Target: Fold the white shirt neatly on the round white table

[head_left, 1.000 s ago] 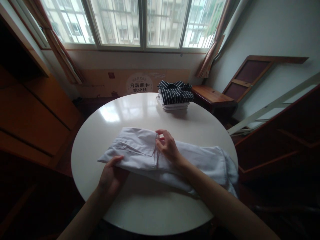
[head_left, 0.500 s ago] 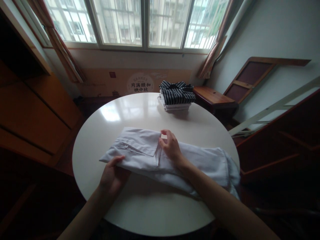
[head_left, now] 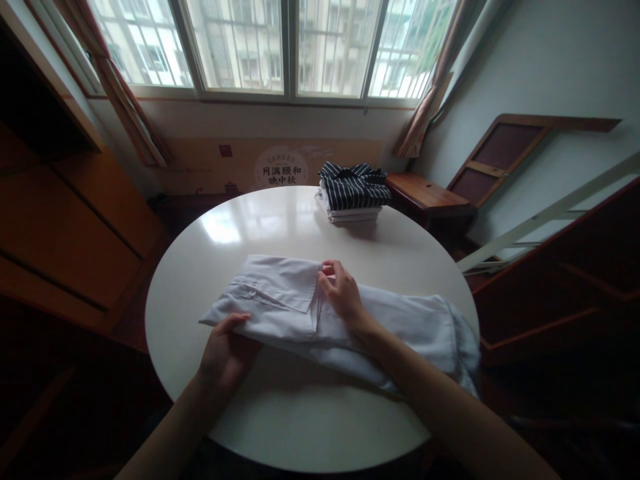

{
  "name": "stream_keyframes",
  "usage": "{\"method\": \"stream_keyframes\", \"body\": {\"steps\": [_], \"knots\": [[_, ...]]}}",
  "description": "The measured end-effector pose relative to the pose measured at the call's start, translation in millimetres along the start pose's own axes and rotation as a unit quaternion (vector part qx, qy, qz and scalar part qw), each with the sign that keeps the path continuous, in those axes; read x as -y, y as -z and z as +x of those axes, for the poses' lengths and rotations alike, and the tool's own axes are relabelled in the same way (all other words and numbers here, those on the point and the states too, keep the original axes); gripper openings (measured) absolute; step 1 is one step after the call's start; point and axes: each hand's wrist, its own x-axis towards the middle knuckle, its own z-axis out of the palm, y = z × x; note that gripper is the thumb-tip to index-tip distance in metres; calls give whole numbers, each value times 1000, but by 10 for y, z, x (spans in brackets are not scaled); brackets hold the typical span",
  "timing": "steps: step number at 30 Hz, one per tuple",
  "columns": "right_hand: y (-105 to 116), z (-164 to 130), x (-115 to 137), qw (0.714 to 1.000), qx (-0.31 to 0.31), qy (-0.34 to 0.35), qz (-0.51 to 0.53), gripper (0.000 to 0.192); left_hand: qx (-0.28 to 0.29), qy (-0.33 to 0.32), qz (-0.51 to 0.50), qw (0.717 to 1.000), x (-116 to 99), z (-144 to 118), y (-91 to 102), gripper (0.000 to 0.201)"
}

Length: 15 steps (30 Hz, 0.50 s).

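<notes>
A white shirt (head_left: 400, 323), partly folded, lies across the round white table (head_left: 300, 407), its right end hanging over the table's edge. My left hand (head_left: 225, 353) grips the shirt's near edge at the left, thumb on top. My right hand (head_left: 343, 293) rests on the middle of the shirt, fingertips pinching the fabric at the edge of a folded-over flap with a button.
A stack of folded clothes with a dark striped shirt (head_left: 354, 185) on top sits at the table's far side. A wooden bench (head_left: 425, 193) stands behind the table on the right, wooden cabinets (head_left: 65, 227) on the left, and a window (head_left: 280, 47) ahead.
My right hand slid slightly right and closed its fingers on the flap's edge. The left hand stayed where it was.
</notes>
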Motion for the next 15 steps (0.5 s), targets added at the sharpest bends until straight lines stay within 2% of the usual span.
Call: {"method": "stream_keyframes", "body": {"steps": [6, 15], "knots": [[3, -33, 32, 999, -9, 32, 13, 31, -5, -2, 2, 1000, 3, -13, -9, 24], [38, -69, 95, 996, 54, 65, 34, 44, 0, -6, -2, 1000, 6, -20, -30, 24]]}}
